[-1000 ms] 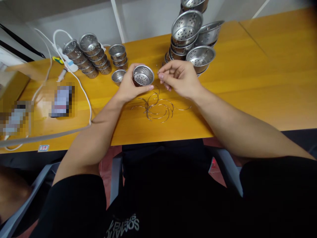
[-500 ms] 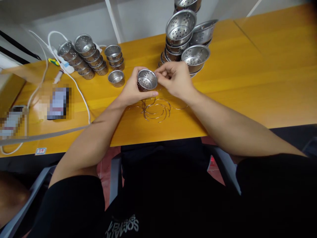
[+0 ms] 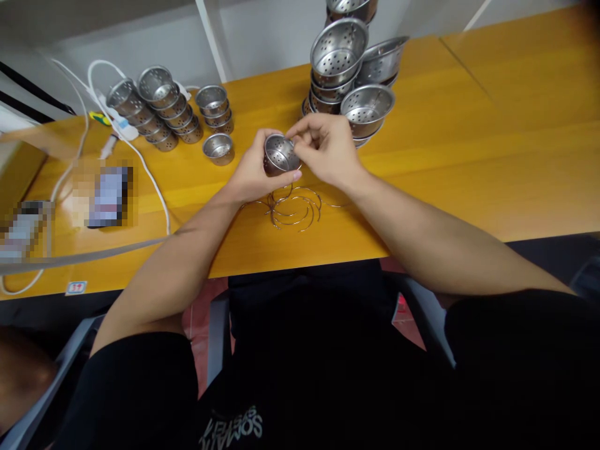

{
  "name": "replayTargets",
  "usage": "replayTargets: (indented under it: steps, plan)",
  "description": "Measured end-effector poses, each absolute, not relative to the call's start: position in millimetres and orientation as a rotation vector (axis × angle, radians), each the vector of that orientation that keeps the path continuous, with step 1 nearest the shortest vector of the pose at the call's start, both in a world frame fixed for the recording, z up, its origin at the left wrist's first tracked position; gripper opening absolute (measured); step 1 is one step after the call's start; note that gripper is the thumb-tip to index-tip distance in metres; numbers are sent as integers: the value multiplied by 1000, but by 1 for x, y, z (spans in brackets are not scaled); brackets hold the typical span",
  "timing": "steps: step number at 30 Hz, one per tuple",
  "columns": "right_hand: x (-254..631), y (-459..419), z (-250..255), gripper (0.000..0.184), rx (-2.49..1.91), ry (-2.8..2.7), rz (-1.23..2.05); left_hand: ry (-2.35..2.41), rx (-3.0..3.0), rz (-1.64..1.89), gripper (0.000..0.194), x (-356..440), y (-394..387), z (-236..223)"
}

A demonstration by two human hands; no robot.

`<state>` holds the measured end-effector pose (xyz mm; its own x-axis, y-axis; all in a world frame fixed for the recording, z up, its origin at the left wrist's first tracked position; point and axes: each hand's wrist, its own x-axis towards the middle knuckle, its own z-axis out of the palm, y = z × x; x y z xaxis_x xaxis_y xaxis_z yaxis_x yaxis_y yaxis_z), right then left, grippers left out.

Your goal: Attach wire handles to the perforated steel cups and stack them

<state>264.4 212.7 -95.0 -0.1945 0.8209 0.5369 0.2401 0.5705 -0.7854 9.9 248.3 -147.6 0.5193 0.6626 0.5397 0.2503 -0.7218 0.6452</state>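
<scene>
My left hand (image 3: pixel 255 167) is wrapped round a small perforated metal cup (image 3: pixel 280 155), its open mouth tilted toward me. At the cup's right rim, my right hand (image 3: pixel 328 147) is closed in a pinch on what looks like a thin metal wire (image 3: pixel 300 166), mostly hidden by the fingers. Just below the hands, several curved thin wires (image 3: pixel 295 212) lie loosely on the table. Left of my left hand, a single small perforated cup (image 3: pixel 218 150) stands upright.
Stacks of small perforated cups (image 3: pixel 164 100) stand at the back left, with a shorter stack (image 3: pixel 213 109) beside them. Larger perforated metal bowls (image 3: pixel 340 59) are piled behind my right hand. A phone (image 3: pixel 110 197), a white cable (image 3: pixel 147 162) and a power strip (image 3: pixel 125 128) lie left.
The cup has tilted and shifted slightly right in my left hand. My right fingertips have moved a little left, over the cup's rim.
</scene>
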Motion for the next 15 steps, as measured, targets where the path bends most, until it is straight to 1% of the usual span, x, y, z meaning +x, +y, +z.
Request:
replayTargets:
  steps: [7,9,13,15]
  plan:
    - [275,196,-68,73,-710,-1732,1066,622,2169,1079,105,-3,253,-142]
    - [276,194,-65,79,-708,-1741,1090,601,2163,1059,107,-2,253,-142]
    - [274,198,-72,86,-760,-1736,1053,583,2188,1088,124,6,255,-152]
    - [273,202,-77,87,-786,-1754,1031,589,2208,1092,122,9,258,-156]
